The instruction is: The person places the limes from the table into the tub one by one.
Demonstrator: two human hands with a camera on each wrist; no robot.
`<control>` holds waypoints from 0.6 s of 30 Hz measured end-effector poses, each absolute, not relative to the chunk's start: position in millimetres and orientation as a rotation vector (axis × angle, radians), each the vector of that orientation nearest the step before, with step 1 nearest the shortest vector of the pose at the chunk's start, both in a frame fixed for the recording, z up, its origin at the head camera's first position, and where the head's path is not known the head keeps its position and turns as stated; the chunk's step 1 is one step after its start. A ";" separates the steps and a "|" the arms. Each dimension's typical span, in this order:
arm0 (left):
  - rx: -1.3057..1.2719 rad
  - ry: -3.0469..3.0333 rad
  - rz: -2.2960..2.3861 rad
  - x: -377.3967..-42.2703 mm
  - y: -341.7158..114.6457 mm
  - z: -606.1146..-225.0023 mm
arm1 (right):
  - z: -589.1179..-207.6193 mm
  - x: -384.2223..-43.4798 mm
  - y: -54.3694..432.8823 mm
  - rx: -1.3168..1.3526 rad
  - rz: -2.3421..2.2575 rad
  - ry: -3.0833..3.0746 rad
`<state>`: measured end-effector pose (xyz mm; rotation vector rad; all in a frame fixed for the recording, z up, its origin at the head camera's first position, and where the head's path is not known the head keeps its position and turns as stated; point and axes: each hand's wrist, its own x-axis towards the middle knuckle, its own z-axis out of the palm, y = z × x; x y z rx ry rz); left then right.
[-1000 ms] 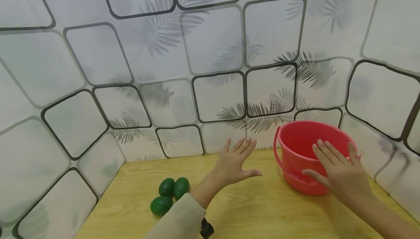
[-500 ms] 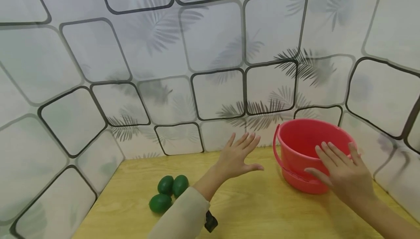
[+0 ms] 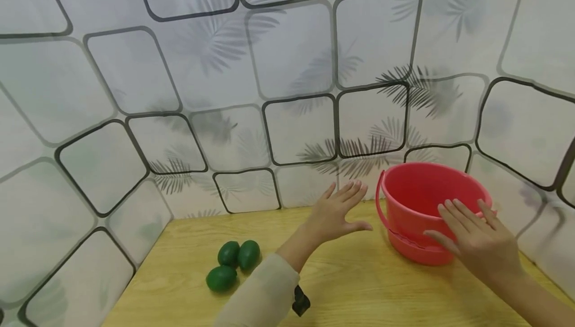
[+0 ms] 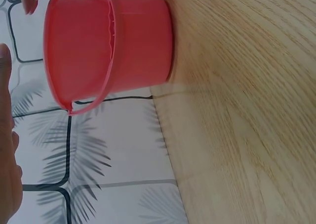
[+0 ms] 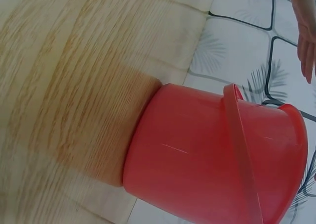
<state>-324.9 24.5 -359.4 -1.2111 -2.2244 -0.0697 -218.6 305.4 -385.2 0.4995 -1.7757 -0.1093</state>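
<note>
My left hand (image 3: 334, 214) hovers over the middle of the table, palm down with fingers straight and thumb spread, holding nothing. To its right my right hand (image 3: 482, 244) is held in the air with straight fingers, overlapping the front of a red bucket (image 3: 413, 222) in the head view. The bucket stands upright, and its handle (image 4: 114, 41) hangs down against the side. Several dark green egg-shaped fruits, perhaps avocados (image 3: 221, 278), lie grouped on the left of the table, beyond reach of either hand's fingers. In the left wrist view, part of the left hand (image 4: 7, 155) shows at the edge.
The pale wooden table (image 3: 350, 287) runs up to patterned walls (image 3: 301, 132) at the back and both sides. The bucket is close to the right-hand back corner. A small black device (image 3: 301, 301) shows beneath the left sleeve (image 3: 265, 292).
Both hands have drifted slightly right, and the left hand is a little higher in the view. The bucket and green fruits have stayed in place, while the head view shifted slightly.
</note>
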 end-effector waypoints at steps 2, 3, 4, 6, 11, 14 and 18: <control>-1.230 -2.138 -0.096 -327.2 26.3 -361.4 | -386.3 -219.6 306.0 0.505 -0.108 -1.756; -1.246 -2.085 -0.114 -328.6 27.0 -362.3 | -386.7 -220.2 306.0 0.505 -0.106 -1.743; -1.267 -2.026 -0.132 -330.0 27.6 -363.1 | -387.2 -220.4 306.1 0.506 -0.104 -1.734; -1.322 -1.908 -0.184 -333.6 28.8 -364.7 | -388.0 -220.7 306.2 0.505 -0.101 -1.716; -1.433 -1.671 -0.263 -342.8 32.2 -369.4 | -389.3 -220.7 306.4 0.497 -0.106 -1.699; -1.448 -1.601 -0.284 -345.3 34.7 -372.3 | -389.9 -220.2 306.9 0.493 -0.100 -1.705; -1.462 -1.577 -0.312 -345.5 38.5 -375.6 | -390.5 -220.5 307.3 0.487 -0.097 -1.712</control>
